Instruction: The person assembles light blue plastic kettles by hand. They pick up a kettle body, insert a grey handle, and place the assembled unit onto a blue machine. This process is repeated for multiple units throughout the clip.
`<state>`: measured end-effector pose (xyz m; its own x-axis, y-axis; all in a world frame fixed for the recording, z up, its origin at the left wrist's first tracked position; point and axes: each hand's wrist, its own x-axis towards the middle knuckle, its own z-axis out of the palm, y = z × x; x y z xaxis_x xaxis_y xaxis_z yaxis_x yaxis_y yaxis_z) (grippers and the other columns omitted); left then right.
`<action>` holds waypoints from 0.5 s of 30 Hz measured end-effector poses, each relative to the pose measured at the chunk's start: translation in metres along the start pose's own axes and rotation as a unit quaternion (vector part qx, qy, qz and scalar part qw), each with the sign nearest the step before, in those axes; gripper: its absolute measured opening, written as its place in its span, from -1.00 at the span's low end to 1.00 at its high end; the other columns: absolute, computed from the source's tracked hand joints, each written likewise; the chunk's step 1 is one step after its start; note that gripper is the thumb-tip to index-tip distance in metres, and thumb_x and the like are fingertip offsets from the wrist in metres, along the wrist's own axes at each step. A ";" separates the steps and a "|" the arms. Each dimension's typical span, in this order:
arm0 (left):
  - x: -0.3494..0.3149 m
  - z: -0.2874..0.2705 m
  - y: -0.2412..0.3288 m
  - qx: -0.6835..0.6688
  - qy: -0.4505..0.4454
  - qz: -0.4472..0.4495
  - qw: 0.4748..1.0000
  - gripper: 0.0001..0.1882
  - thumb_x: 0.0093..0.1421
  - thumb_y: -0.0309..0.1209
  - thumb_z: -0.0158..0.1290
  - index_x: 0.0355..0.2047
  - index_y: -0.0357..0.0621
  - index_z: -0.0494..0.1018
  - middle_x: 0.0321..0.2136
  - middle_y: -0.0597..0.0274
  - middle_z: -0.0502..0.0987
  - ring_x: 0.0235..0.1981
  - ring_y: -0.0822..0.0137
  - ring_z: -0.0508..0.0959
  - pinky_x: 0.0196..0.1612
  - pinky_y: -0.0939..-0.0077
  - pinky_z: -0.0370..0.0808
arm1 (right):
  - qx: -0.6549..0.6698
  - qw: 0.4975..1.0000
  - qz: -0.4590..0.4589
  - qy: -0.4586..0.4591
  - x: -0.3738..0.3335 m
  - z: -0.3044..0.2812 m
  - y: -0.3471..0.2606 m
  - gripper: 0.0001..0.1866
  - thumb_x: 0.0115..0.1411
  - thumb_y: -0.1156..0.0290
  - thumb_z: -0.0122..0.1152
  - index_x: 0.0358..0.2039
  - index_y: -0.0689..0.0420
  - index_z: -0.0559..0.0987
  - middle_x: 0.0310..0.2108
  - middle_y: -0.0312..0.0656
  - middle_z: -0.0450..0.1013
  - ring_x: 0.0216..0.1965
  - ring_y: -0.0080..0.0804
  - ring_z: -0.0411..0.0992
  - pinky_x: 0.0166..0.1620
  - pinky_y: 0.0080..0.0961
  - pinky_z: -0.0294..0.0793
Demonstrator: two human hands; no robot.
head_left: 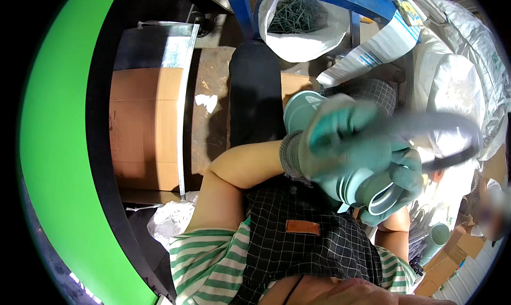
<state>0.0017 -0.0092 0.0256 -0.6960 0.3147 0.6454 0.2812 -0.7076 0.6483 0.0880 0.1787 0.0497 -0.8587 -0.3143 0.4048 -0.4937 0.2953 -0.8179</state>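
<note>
My left hand (340, 140), in a grey-green work glove, is closed and smeared by motion. From its fingers a dark flexible band (471, 137) loops out to the right and curves back near my right hand (407, 180). That hand, gloved alike, wraps round a pale green plastic pipe fitting (348, 190), whose ribbed, open round end faces down and right. Another pale green round opening (303, 108) shows beyond my left wrist, above my lap; the gloves hide whether it belongs to the same fitting.
A cardboard box (143, 124) lies at left beside a bright green curved surface (53, 135). Under a blue frame (319, 2), a white sack (303, 47) holds many dark green strips. White plastic bags (452, 81) fill the right side. A pale green tube (437, 235) stands at lower right.
</note>
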 end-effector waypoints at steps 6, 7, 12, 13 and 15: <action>0.017 0.022 0.025 0.136 -0.202 0.182 0.953 -0.61 0.18 -0.04 0.32 -0.52 -0.03 0.48 -0.47 0.26 0.55 -0.48 0.28 0.62 -0.52 0.35 0.53 | 0.032 0.994 0.090 0.049 -0.009 0.008 -0.026 -0.49 0.20 0.17 0.30 0.08 0.14 0.45 -0.09 -0.09 0.50 -0.03 -0.15 0.52 0.12 -0.15 0.54; 0.019 0.018 0.019 0.118 -0.161 0.134 0.971 -0.60 0.20 0.01 0.28 -0.44 -0.03 0.47 -0.44 0.27 0.55 -0.44 0.29 0.61 -0.45 0.36 0.54 | 0.049 0.988 0.118 0.081 -0.013 0.009 -0.032 -0.50 0.25 0.16 0.25 0.11 0.14 0.44 -0.07 -0.10 0.50 -0.03 -0.17 0.52 0.12 -0.19 0.53; -0.007 -0.064 0.012 -0.150 0.144 -0.308 0.929 -0.45 0.41 0.29 -0.06 -0.31 0.08 0.39 -0.50 0.39 0.42 -0.49 0.46 0.48 -0.39 0.51 0.52 | 0.191 0.917 0.209 0.281 0.009 0.016 -0.015 -0.46 0.43 0.16 0.11 0.30 0.14 0.35 -0.02 -0.11 0.48 -0.04 -0.31 0.48 0.06 -0.37 0.51; -0.016 -0.075 0.015 -0.218 0.195 -0.321 0.901 -0.50 0.44 0.21 -0.08 -0.30 0.05 0.41 -0.52 0.40 0.40 -0.50 0.47 0.46 -0.40 0.54 0.49 | 0.212 0.903 0.196 0.318 0.021 0.014 0.005 -0.39 0.40 0.17 0.19 0.36 0.13 0.30 0.00 -0.11 0.48 -0.07 -0.35 0.47 0.01 -0.39 0.51; -0.025 -0.075 0.018 -0.282 0.238 -0.300 0.880 -0.58 0.51 0.05 -0.11 -0.28 -0.01 0.44 -0.57 0.41 0.36 -0.54 0.47 0.42 -0.43 0.59 0.43 | 0.224 0.895 0.166 0.349 0.036 0.009 0.026 -0.26 0.36 0.23 0.26 0.46 0.13 0.21 -0.02 -0.13 0.47 -0.15 -0.43 0.44 -0.09 -0.46 0.51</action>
<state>-0.0256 -0.0773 -0.0097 -0.8428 0.5332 -0.0731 -0.5102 -0.7484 0.4238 0.0457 0.1674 0.0397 -0.9018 0.4097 0.1373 -0.2245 -0.1728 -0.9590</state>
